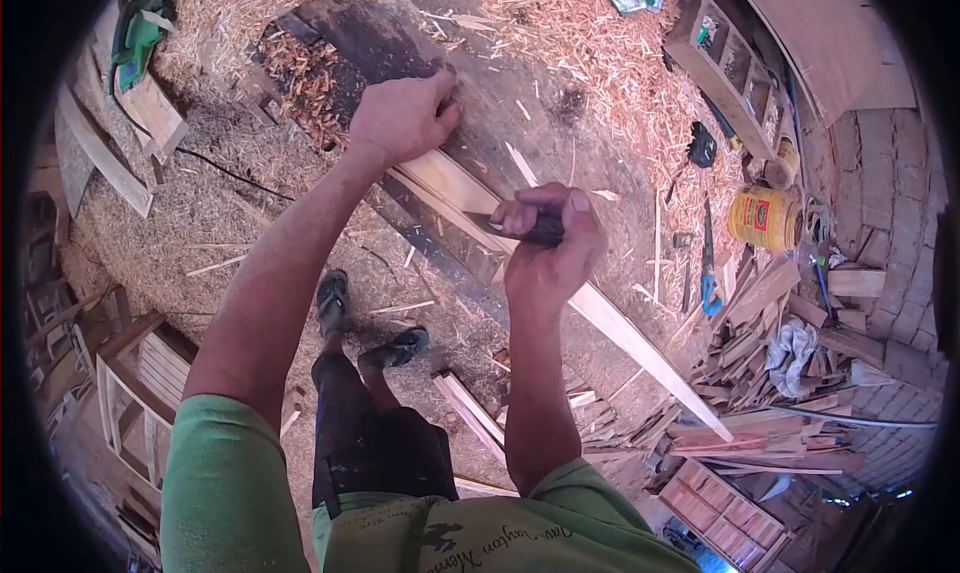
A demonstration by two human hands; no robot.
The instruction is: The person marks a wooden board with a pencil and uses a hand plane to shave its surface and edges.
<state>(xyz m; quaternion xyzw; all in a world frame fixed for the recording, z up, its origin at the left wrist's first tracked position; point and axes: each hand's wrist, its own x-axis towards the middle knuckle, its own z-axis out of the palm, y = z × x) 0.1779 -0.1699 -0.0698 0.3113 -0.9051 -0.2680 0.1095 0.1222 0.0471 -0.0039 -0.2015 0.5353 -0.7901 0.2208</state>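
The right hand [568, 258] is clenched round one dark tool [543, 231], over one pale plank [635, 338] lying along the bench [480, 93]. The left hand [405, 121] covers the plank's far end, probably steadying it; I cannot tell whether it grips. Right of the plank: one saw [708, 258], one yellow tub [763, 219].

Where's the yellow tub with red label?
The tub sits at the right of the head view, below the long wooden box and right of the blue-handled handsaw.
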